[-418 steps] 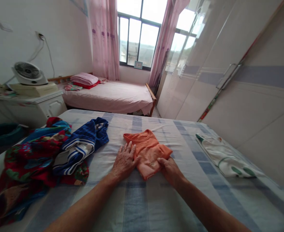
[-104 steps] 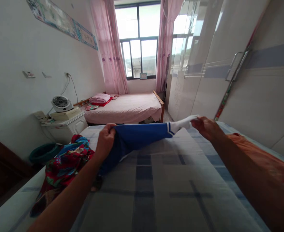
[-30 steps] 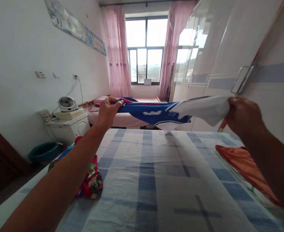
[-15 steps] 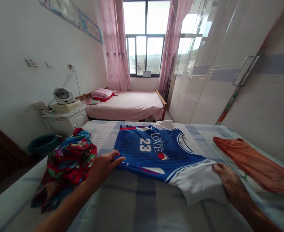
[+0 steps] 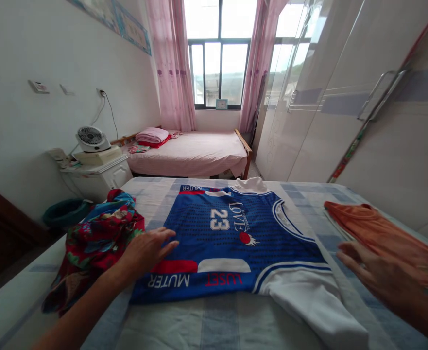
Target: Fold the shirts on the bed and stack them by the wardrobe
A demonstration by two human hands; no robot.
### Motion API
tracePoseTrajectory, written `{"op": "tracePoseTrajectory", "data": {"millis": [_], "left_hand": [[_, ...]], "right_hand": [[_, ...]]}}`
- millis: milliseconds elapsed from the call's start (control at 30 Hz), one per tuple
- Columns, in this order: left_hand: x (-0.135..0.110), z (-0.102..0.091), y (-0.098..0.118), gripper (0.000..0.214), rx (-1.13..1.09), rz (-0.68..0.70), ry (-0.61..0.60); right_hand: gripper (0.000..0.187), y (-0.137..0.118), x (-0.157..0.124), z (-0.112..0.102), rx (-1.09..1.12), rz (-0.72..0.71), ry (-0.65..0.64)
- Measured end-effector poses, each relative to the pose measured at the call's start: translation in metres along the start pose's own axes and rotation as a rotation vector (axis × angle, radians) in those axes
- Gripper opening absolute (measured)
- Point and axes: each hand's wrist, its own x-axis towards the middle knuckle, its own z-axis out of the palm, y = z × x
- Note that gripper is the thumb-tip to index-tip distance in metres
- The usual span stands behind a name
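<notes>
A blue jersey (image 5: 231,238) with white sleeves, the number 23 and red and white bands lies spread flat on the checked bed sheet (image 5: 221,321). My left hand (image 5: 146,250) rests open with its fingers flat on the jersey's left hem. My right hand (image 5: 377,274) hovers open just right of the jersey, near its white sleeve (image 5: 316,306), and holds nothing.
A crumpled red floral cloth (image 5: 97,238) lies left of the jersey. A folded orange garment (image 5: 377,233) sits at the right, by the wardrobe doors (image 5: 345,97). Beyond are a pink bed (image 5: 192,153), a white cabinet with a fan (image 5: 92,141) and a green basin (image 5: 64,214).
The jersey, held up in the air a second ago, now lies flat on the bed with its near hem unfolded. My right hand has let go of the white sleeve and lifted off.
</notes>
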Motion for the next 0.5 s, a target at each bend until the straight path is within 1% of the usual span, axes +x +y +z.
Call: {"op": "tracePoseTrajectory", "data": {"millis": [33, 100, 167, 200, 233, 300, 333, 367, 433, 500], "left_hand": [[0.015, 0.0, 0.004, 0.035, -0.021, 0.013, 0.029], [0.048, 0.004, 0.019, 0.036, -0.051, 0.065, 0.064], [0.081, 0.014, 0.037, 0.04, -0.043, 0.125, 0.067], [0.095, 0.022, 0.045, 0.044, -0.034, 0.149, 0.063], [0.107, 0.03, 0.051, 0.047, -0.025, 0.165, 0.06], [0.122, 0.049, 0.051, 0.051, -0.008, 0.166, 0.05], [0.126, 0.058, 0.045, 0.051, -0.001, 0.142, 0.047], [0.127, 0.066, 0.035, 0.052, 0.008, 0.097, 0.046], [0.125, 0.075, 0.009, 0.055, 0.032, -0.052, 0.055], [0.122, 0.076, -0.016, 0.056, 0.065, -0.203, 0.05]], "right_hand": [[0.036, -0.015, 0.017, 0.0, -0.026, -0.032, -0.058], [0.043, -0.051, 0.052, 0.01, -0.02, -0.161, -0.053], [0.048, -0.084, 0.084, 0.032, -0.008, -0.328, -0.078], [0.051, -0.096, 0.097, 0.047, -0.024, -0.398, -0.097], [0.052, -0.104, 0.107, 0.063, -0.062, -0.433, -0.112], [0.054, -0.106, 0.12, 0.096, -0.16, -0.431, -0.157], [0.054, -0.101, 0.123, 0.11, -0.209, -0.403, -0.184], [0.054, -0.094, 0.125, 0.122, -0.25, -0.366, -0.209], [0.056, -0.075, 0.124, 0.138, -0.301, -0.288, -0.236], [0.057, -0.06, 0.122, 0.145, -0.317, -0.228, -0.229]]}}
